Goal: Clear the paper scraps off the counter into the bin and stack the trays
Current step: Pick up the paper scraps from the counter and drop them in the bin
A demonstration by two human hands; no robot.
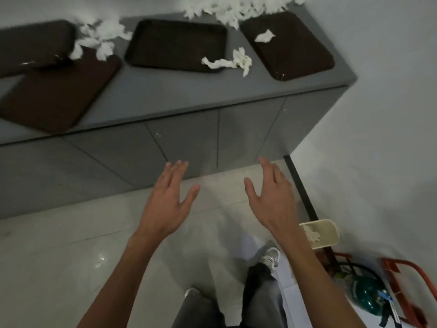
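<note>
Head: scraps (221,63) beyond hands (165,204) (272,200)

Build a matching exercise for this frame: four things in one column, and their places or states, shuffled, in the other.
Things
1. right tray
2. bin
3. middle tray
4. left hand

Places or states
A. stands on the floor, scraps inside
B. open, holding nothing
C. a paper strip lies across its near right corner
D. one lone scrap lies on it

Pairs: 1-D, 2-A, 3-C, 4-B
</note>
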